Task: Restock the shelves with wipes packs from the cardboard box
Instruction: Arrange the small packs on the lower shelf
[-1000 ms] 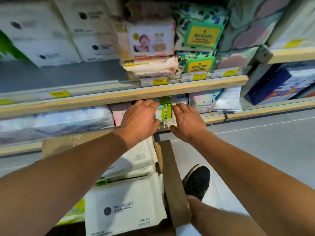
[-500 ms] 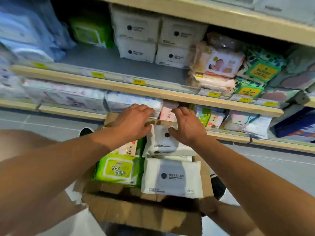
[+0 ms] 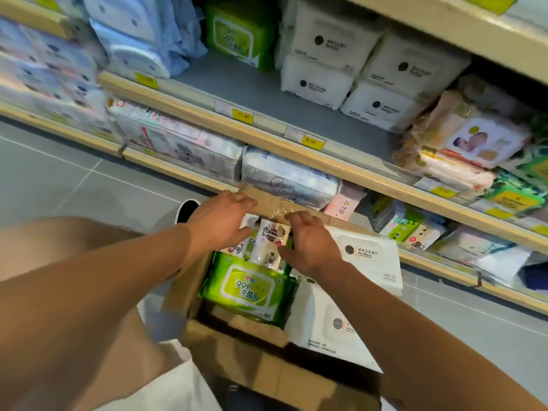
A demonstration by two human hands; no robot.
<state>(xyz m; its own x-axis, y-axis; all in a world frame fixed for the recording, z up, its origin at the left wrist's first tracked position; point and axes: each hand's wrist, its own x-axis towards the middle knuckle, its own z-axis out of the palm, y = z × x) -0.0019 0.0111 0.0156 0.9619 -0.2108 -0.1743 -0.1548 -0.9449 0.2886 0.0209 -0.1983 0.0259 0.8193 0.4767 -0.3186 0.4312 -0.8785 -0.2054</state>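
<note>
A: Wipes, mostly, in that open brown cardboard box [image 3: 237, 330] on the floor below the wooden shelves [image 3: 296, 149]. Which packs are in reach?

B: The small upright white packs with cartoon print [image 3: 268, 244] at the far end of the box. The left hand [image 3: 221, 222] has spread, relaxed fingers resting over their left side; the right hand [image 3: 308, 247] lies loosely curved against their right side. Neither seems to have pinched anything yet.

A: How will they handle?

B: Light and soft, I'd judge: film wrapping that gives under pressure and may slide, being glossy. Best squeezed together from both sides as a bundle, or taken singly across the narrow faces.

A: And the big ones?

B: The flat green pack with a pale label [image 3: 249, 287] lies just nearer in the box, with large white packs with round dark logos [image 3: 335, 321] beside it. Those look heavier and floppy; hold them under the middle, not by the lid flap.
</note>
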